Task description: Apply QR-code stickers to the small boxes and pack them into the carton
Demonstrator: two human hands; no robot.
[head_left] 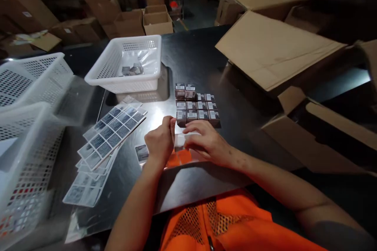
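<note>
A dark, glossy desk (191, 59) fills the view, with large flattened brown cardboard boxes (273, 47) along its right edge. White perforated plastic baskets (26, 125) crowd the left edge, and another white perforated plastic basket (126, 64) sits toward the far side. Sheets of grey printed labels (110, 131) fan out left of centre. A block of small brown boxes with barcode labels (196, 106) stands mid-desk in rows. Just in front of it, toward the near edge, the left hand (160, 141) and right hand (206, 139) close together on one small pale box (180, 141), pinched between them, long axis running side to side; both hands are equally near.
</note>
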